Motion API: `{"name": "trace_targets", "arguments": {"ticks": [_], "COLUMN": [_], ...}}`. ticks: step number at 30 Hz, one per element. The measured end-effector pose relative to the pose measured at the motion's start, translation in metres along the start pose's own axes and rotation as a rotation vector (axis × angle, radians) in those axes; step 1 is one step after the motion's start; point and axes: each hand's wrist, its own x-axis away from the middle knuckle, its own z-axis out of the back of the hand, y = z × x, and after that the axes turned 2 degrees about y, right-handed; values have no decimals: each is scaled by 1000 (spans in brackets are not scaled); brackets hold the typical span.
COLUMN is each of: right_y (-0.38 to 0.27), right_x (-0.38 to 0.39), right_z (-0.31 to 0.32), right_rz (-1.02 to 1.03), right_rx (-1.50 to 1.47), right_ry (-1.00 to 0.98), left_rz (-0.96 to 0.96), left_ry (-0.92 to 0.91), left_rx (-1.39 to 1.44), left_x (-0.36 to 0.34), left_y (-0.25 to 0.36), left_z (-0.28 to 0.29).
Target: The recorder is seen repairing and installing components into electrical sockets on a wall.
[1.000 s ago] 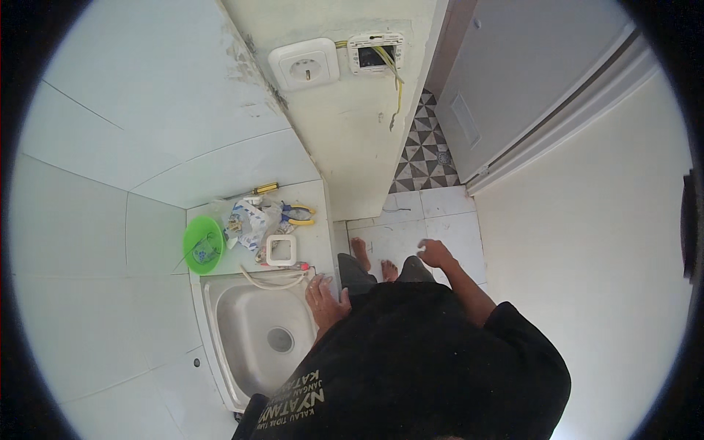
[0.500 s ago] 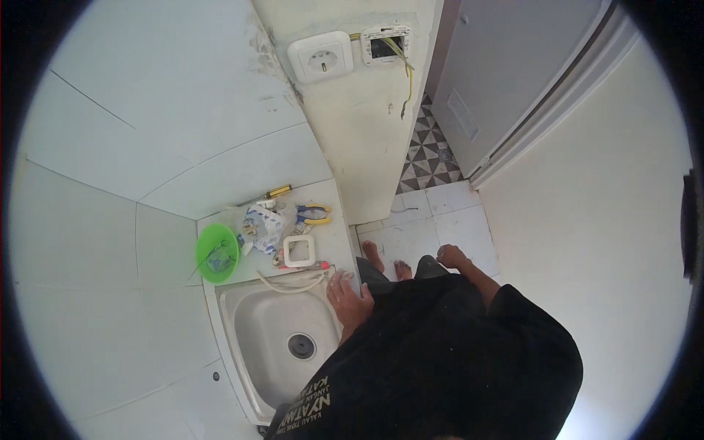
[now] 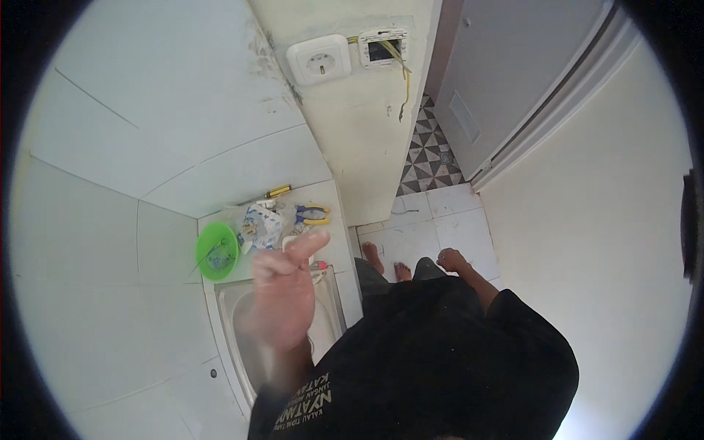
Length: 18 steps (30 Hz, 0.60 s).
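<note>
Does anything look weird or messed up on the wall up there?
Yes. Yellowish wires dangle out of an uncovered white frame on the wall, while the white socket beside it looks covered. Dark smudges also mark the pale tiles. I can't tell if anything is broken.

The person's left hand is blurred, its fingers smeared together, and it covers most of a square white frame and part of the metal sink, whose near end disappears behind a black shirt. The right hand is too small to tell whether its curled fingers hold anything, as are the contents of a green bowl. The upper edge cuts off a grey door.
</note>
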Motion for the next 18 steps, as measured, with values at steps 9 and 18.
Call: {"name": "trace_targets", "arguments": {"ticks": [9, 18], "right_y": [-19, -26], "right_x": [24, 5], "right_z": [47, 50], "right_rz": [-305, -229], "right_rx": [-342, -301], "right_ry": [109, 124], "left_rz": [44, -33], "left_ry": [-300, -196], "left_rx": [247, 325], "left_x": [41, -62], "left_y": [133, 50], "left_z": [-81, -122]}}
